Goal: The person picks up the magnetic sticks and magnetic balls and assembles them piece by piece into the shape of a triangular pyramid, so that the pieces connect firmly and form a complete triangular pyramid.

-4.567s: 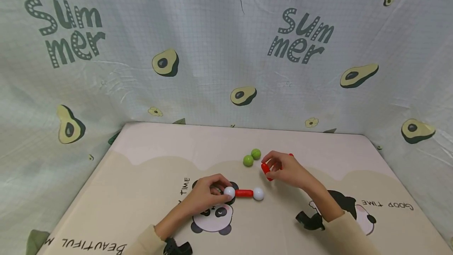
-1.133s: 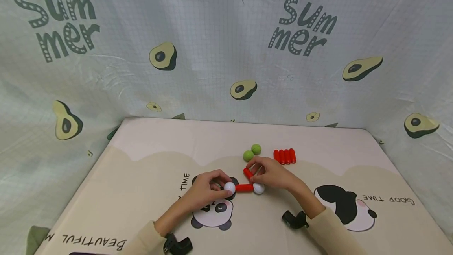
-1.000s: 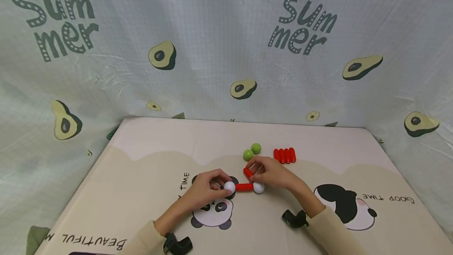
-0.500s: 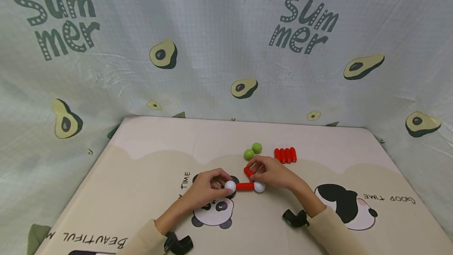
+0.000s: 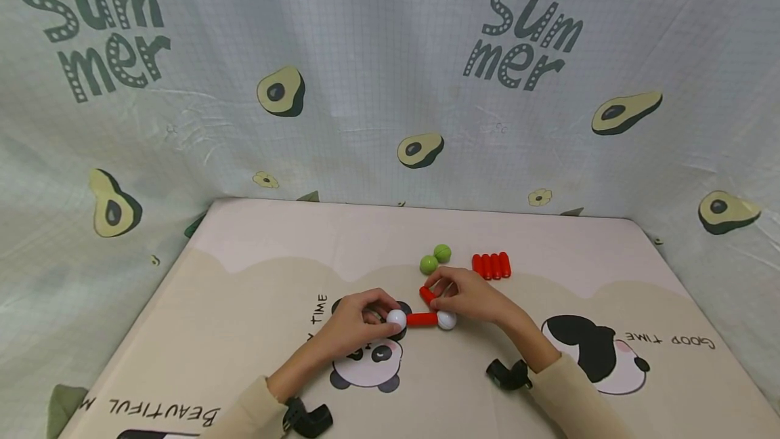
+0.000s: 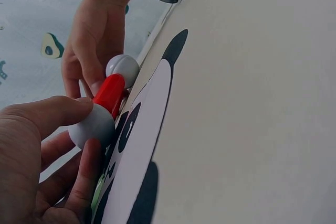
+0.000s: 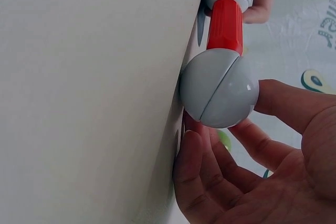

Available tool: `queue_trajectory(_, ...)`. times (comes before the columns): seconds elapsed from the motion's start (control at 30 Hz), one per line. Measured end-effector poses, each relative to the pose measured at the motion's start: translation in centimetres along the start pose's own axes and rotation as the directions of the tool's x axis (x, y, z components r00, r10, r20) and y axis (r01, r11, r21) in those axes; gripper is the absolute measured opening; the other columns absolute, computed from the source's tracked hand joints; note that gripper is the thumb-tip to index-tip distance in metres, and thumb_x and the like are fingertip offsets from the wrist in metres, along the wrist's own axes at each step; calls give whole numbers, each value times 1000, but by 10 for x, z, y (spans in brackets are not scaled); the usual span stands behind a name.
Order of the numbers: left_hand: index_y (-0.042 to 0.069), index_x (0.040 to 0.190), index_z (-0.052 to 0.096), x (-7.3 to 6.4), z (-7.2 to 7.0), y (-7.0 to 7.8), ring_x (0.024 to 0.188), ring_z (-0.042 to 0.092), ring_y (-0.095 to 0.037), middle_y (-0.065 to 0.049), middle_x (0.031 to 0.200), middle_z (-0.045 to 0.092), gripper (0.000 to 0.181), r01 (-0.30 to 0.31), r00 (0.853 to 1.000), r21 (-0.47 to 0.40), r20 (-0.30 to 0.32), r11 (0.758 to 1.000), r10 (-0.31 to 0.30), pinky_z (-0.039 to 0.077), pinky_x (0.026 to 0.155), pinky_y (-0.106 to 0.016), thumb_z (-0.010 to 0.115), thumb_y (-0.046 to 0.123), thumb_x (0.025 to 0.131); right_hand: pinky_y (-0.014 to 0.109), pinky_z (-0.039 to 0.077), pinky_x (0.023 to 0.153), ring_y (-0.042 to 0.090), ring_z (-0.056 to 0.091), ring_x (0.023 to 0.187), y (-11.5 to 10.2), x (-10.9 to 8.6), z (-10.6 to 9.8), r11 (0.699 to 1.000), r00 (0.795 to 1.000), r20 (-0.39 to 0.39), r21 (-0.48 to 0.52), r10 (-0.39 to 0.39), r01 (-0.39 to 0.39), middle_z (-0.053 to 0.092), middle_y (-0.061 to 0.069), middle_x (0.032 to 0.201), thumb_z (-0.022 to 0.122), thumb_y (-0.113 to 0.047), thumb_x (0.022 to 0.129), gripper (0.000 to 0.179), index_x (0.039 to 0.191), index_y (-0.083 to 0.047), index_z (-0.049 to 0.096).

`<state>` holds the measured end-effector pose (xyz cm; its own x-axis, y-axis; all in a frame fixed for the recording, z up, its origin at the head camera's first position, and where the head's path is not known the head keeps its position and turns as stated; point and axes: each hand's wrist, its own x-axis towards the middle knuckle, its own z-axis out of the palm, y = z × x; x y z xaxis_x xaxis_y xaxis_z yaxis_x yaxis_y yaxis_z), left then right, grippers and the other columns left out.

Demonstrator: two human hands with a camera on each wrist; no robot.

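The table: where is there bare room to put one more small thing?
The table has free room between its left edge and the left hand, and between its right edge and the row of red sticks. The middle is crowded: both white balls, two green balls and the right hand sit close together.

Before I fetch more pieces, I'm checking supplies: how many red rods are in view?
6 red rods: four in a row right of the green balls, one between the white balls, one held by the right hand.

Avocado-print sheeting around a cartoon-printed tabletop marks a screened-off nook, the kind of room unclear.
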<state>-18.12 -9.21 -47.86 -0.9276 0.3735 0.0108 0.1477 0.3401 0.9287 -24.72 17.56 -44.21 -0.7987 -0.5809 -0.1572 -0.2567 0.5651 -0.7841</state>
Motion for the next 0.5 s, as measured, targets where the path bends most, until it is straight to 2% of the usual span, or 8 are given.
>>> queue_trajectory(0.3,17,113,72,0,0,0,81,70,-11,-1,101,74,26,-5,1000,-9,-2,1000,5,55,76,-21,81,24,89,30,54,79,19,62,95,-2,0,-2,1000,1000,-10,-11,3,-3,69,8,107,73,-14,92,27,118,-9,67)
queue_trajectory(0.5,17,113,72,0,1,0,79,71,-10,-2,100,74,26,-2,1000,-15,-4,1000,2,55,75,-20,80,23,89,27,55,78,18,63,94,-9,-1,-10,999,999,-47,-43,-4,2,69,6,103,72,-12,92,27,119,-6,67)
